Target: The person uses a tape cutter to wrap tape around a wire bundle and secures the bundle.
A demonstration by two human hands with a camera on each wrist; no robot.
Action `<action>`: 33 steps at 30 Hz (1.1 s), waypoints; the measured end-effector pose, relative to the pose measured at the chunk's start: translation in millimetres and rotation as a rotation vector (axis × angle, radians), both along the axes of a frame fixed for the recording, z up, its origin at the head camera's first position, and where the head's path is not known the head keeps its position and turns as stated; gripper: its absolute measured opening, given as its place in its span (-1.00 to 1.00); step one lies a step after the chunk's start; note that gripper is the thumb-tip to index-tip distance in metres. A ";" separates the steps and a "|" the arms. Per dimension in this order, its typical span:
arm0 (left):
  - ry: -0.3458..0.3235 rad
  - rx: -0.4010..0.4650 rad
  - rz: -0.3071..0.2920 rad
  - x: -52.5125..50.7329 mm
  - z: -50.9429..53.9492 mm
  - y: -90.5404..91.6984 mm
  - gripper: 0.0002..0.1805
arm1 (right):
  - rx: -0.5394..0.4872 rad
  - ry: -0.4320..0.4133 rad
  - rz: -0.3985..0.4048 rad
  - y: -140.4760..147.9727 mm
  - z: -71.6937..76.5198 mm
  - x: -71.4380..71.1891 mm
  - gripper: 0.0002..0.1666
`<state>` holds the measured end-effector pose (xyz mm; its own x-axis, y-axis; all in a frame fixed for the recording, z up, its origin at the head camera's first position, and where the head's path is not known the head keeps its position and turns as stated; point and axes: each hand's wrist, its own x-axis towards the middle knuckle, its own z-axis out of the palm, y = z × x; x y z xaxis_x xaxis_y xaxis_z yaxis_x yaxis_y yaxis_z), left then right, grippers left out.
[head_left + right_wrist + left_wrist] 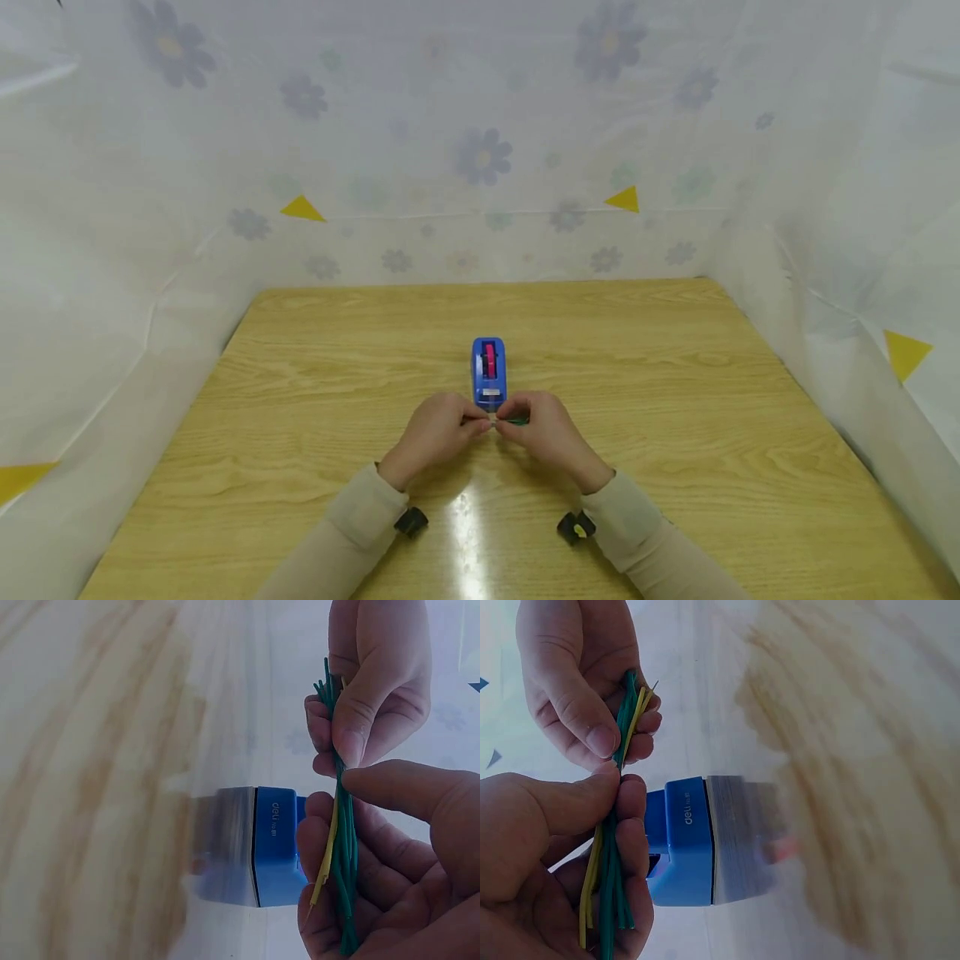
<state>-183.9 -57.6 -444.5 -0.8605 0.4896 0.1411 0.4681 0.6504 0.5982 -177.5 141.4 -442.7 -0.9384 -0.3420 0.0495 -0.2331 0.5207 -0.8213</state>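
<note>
Between thumb and fingers, my left hand (437, 429) pinches one half of a bundle of thin green and yellow wires (609, 877). My right hand (546, 425) pinches the other half, its thumb tip close against the left thumb at the middle of the bundle. In the right wrist view the wires (344, 847) lie across the curled fingers, and their ends spread a little. Just beyond both hands stands a blue tape dispenser (477, 375) with a pink roll core (491, 360). The fingers cover parts of the bundle.
The wooden table (337, 358) runs back to a floral white curtain (420, 167), with white sheeting along both sides. Yellow triangles (303, 208) mark the sheeting. Small black devices (411, 522) are worn at both wrists, beside the light sleeves.
</note>
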 end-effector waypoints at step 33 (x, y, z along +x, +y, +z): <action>-0.272 0.045 -0.060 -12.7 -0.7 -5.1 -0.72 | -0.035 0.067 -0.092 -2.3 1.1 0.3 -0.90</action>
<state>-196.6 -62.8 -445.2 -0.8395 0.5390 -0.0686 0.3230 0.5966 0.7347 -177.2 139.2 -441.6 -0.9599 -0.2518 0.1235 -0.2408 0.5139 -0.8234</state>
